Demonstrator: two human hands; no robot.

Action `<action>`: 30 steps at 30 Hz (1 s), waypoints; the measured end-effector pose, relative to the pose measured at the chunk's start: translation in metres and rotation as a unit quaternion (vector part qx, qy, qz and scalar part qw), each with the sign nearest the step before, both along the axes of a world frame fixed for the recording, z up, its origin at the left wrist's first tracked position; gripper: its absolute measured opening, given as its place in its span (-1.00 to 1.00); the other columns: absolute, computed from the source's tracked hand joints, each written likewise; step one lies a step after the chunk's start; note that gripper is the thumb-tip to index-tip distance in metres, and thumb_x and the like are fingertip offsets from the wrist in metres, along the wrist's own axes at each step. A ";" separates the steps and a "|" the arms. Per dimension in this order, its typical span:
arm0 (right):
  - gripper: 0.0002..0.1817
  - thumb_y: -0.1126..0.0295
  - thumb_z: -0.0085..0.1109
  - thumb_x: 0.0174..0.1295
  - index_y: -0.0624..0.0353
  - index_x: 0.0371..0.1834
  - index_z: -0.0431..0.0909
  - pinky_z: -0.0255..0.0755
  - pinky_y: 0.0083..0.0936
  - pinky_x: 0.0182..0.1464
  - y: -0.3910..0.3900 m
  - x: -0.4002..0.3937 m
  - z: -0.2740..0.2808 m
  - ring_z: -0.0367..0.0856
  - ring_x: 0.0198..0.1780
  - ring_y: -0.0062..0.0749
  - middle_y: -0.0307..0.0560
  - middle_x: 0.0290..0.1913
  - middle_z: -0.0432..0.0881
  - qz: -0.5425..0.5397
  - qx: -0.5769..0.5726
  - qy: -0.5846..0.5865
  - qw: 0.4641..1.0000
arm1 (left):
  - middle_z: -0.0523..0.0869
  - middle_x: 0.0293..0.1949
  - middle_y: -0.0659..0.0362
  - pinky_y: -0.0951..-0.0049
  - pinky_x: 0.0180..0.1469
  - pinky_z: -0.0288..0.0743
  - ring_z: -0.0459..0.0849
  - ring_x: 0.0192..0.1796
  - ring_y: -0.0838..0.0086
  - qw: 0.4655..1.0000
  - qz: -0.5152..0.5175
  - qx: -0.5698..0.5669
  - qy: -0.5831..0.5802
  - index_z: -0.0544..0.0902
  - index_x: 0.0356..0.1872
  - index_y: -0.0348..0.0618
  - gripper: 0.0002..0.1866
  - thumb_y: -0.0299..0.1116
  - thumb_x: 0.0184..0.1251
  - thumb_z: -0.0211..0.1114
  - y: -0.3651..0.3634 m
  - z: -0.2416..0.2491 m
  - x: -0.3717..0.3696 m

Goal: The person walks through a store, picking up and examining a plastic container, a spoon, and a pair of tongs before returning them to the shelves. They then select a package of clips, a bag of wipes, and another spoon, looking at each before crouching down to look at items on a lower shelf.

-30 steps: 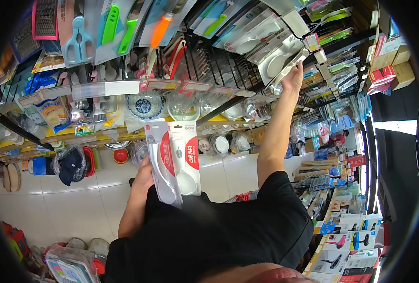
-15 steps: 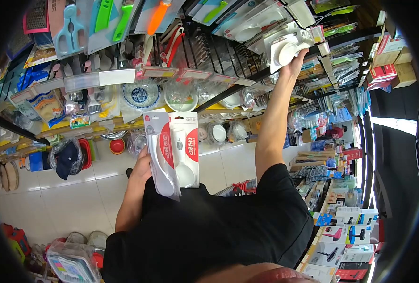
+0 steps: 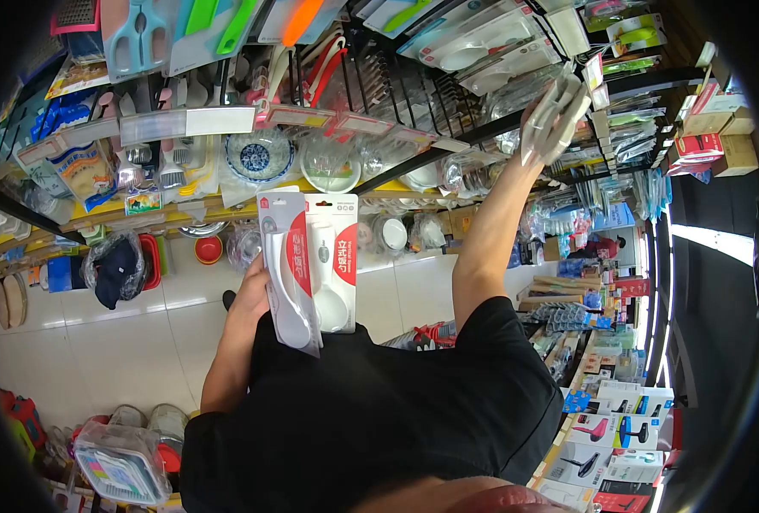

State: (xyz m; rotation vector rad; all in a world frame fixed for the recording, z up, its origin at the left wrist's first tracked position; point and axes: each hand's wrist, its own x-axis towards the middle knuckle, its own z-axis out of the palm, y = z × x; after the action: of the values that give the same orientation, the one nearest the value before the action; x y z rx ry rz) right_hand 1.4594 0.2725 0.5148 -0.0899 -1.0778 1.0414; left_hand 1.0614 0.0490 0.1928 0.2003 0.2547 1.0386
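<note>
My left hand (image 3: 254, 289) is closed on the edge of two carded rice spoons in front of my shirt. The nearer pack (image 3: 292, 282) is tilted and overlaps the second pack (image 3: 335, 265). Both have white spoons and red printed panels. At the upper right, my right hand (image 3: 529, 161) reaches to the rack and grips several white spoons in clear blister packs (image 3: 559, 115), seen edge-on. These packs hide most of its fingers. Close by hang more carded white spoons (image 3: 465, 58).
Metal rack hooks (image 3: 397, 85) hold hanging utensils, including blue scissors (image 3: 138, 38) and an orange-handled tool (image 3: 301, 21). Wrapped bowls (image 3: 261, 159) line the shelf below. Boxed hair dryers (image 3: 593, 427) stand at the lower right. A wrapped plastic container (image 3: 123, 462) is at the lower left.
My right hand has turned and moved slightly down; the white spoon packs there now show edge-on instead of face-on. The left hand's packs have shifted slightly up and left in view.
</note>
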 end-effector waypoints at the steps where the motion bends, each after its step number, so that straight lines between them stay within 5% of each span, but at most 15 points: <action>1: -0.37 0.03 0.17 0.00 0.04 0.15 0.31 0.38 -0.46 0.00 0.000 0.015 0.001 0.42 0.03 -0.33 -0.08 0.14 0.38 0.161 -0.024 0.109 0.981 | 0.51 -0.01 0.07 0.37 -0.02 0.50 0.56 -0.04 0.38 1.000 0.001 0.000 -0.002 0.28 0.14 -0.22 -0.57 -0.53 0.19 0.04 0.000 0.001 -0.001; 2: -0.37 0.01 0.16 0.00 0.04 0.14 0.31 0.38 -0.43 0.01 -0.003 0.019 0.005 0.40 0.06 -0.29 -0.04 0.15 0.36 0.306 -0.065 0.223 0.923 | 0.51 -0.02 0.07 0.37 -0.02 0.50 0.56 -0.05 0.38 1.000 0.002 -0.001 -0.003 0.28 0.13 -0.23 -0.56 -0.54 0.19 0.04 0.000 0.002 -0.001; 4: -0.37 -0.03 0.10 0.05 0.05 0.16 0.29 0.31 -0.34 0.10 -0.008 0.010 0.011 0.32 0.16 -0.23 -0.07 0.17 0.34 0.167 -0.040 0.150 0.974 | 0.51 -0.02 0.07 0.37 -0.02 0.50 0.56 -0.05 0.38 1.000 0.004 -0.003 -0.003 0.28 0.13 -0.23 -0.56 -0.54 0.19 0.04 -0.001 0.002 -0.002; 6: -0.42 0.01 0.04 0.11 0.06 0.16 0.28 0.34 -0.32 0.06 -0.022 -0.006 0.018 0.39 0.06 -0.25 -0.12 0.08 0.41 -0.128 -0.045 -0.088 0.987 | 0.51 -0.03 0.07 0.37 -0.03 0.50 0.56 -0.05 0.37 1.000 0.006 -0.004 0.004 0.28 0.13 -0.24 -0.56 -0.54 0.18 0.04 0.000 0.001 -0.002; 7: -0.48 0.06 0.01 0.16 0.07 0.13 0.30 0.44 -0.35 -0.04 -0.028 -0.002 0.018 0.51 -0.09 -0.29 -0.13 -0.02 0.50 -0.059 -0.120 -0.051 0.990 | 0.51 -0.03 0.06 0.37 -0.03 0.50 0.57 -0.06 0.37 1.000 0.006 -0.005 0.008 0.28 0.13 -0.24 -0.56 -0.55 0.18 0.04 0.000 0.001 -0.002; 8: -0.46 -0.01 0.05 0.11 0.03 0.10 0.33 0.46 -0.34 -0.09 -0.027 -0.002 0.017 0.52 -0.11 -0.28 -0.16 -0.03 0.50 -0.128 -0.114 -0.071 0.983 | 0.51 -0.03 0.06 0.37 -0.03 0.50 0.57 -0.06 0.37 1.000 0.007 -0.002 0.007 0.28 0.13 -0.24 -0.56 -0.55 0.18 0.04 0.001 0.000 -0.002; 12: -0.45 -0.02 0.09 0.08 0.03 0.08 0.34 0.45 -0.30 -0.08 -0.037 -0.002 0.019 0.52 -0.12 -0.26 -0.16 -0.07 0.53 -0.040 -0.173 -0.043 0.983 | 0.52 -0.04 0.05 0.36 -0.04 0.51 0.57 -0.07 0.36 1.000 0.003 -0.006 0.007 0.28 0.12 -0.25 -0.57 -0.55 0.18 0.03 0.003 -0.002 -0.001; 13: -0.42 0.00 0.06 0.11 0.05 0.15 0.29 0.37 -0.29 0.04 -0.038 -0.005 0.018 0.44 0.03 -0.23 -0.10 0.04 0.46 -0.073 -0.158 -0.055 0.983 | 0.52 -0.04 0.05 0.36 -0.05 0.51 0.57 -0.07 0.36 1.000 0.001 -0.009 0.007 0.29 0.12 -0.25 -0.57 -0.55 0.18 0.03 0.003 0.000 0.000; 15: -0.40 0.05 0.03 0.14 0.08 0.21 0.21 0.23 -0.30 0.19 -0.050 -0.010 0.022 0.28 0.19 -0.20 -0.04 0.19 0.31 0.077 -0.115 -0.021 0.990 | 0.52 -0.04 0.05 0.36 -0.05 0.51 0.57 -0.06 0.36 1.000 -0.003 -0.016 0.008 0.29 0.12 -0.25 -0.57 -0.56 0.18 0.01 0.004 0.002 0.000; 16: -0.39 0.10 0.02 0.17 0.09 0.25 0.15 0.10 -0.29 0.27 -0.050 -0.007 0.022 0.14 0.28 -0.18 -0.02 0.27 0.19 0.033 -0.082 -0.031 0.996 | 0.52 -0.04 0.05 0.36 -0.05 0.51 0.57 -0.06 0.36 1.000 -0.004 -0.020 0.009 0.29 0.12 -0.25 -0.58 -0.56 0.18 0.01 0.005 0.003 0.001; 17: -0.38 0.12 0.05 0.15 0.11 0.25 0.16 0.06 -0.27 0.30 -0.051 -0.003 0.024 0.15 0.27 -0.15 -0.02 0.25 0.22 0.149 -0.079 0.016 0.986 | 0.52 -0.04 0.05 0.36 -0.05 0.51 0.57 -0.06 0.36 1.000 -0.005 -0.017 0.007 0.29 0.12 -0.25 -0.58 -0.57 0.18 0.00 0.005 0.003 0.001; 19: -0.37 0.19 0.18 0.05 0.24 0.17 0.24 0.41 -0.45 0.05 -0.054 -0.005 0.026 0.22 0.23 -0.11 0.07 0.18 0.29 -0.067 -0.085 -0.036 0.993 | 0.52 -0.04 0.05 0.36 -0.05 0.51 0.57 -0.06 0.36 1.000 -0.008 -0.012 0.004 0.29 0.12 -0.25 -0.58 -0.58 0.18 -0.02 0.007 0.002 0.002; 22: -0.39 0.24 0.22 0.01 0.26 0.13 0.28 0.47 -0.42 -0.06 -0.061 0.002 0.030 0.29 0.18 -0.09 0.09 0.14 0.33 0.131 -0.103 0.094 0.982 | 0.51 -0.02 0.04 0.36 -0.05 0.51 0.57 -0.06 0.35 1.000 -0.017 -0.011 0.004 0.28 0.13 -0.25 -0.56 -0.61 0.17 -0.03 0.008 -0.006 0.005; 25: -0.42 0.20 0.18 0.07 0.17 0.15 0.28 0.45 -0.31 -0.05 -0.085 0.012 0.028 0.34 0.13 -0.11 0.07 0.14 0.34 -0.175 -0.115 -0.066 0.976 | 0.50 -0.01 0.04 0.37 -0.04 0.51 0.57 -0.05 0.35 1.000 -0.017 -0.010 0.003 0.27 0.14 -0.26 -0.55 -0.62 0.16 -0.04 0.008 -0.009 0.005; 30: -0.41 -0.07 -0.21 0.23 0.08 0.22 0.21 0.28 -0.37 0.11 -0.107 0.024 -0.009 0.41 0.05 -0.21 -0.05 0.11 0.38 -0.307 -0.177 -0.108 0.929 | 0.49 -0.01 0.05 0.39 -0.02 0.49 0.55 -0.04 0.37 1.000 -0.025 -0.015 0.009 0.25 0.14 -0.28 -0.54 -0.58 0.16 -0.01 0.013 -0.004 0.012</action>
State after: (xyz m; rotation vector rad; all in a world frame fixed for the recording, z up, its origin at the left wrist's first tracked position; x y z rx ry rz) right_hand 1.4829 0.1659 0.5054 -0.8021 -0.9507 0.6473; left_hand 1.0735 0.0616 0.1887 0.1887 0.2790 0.9824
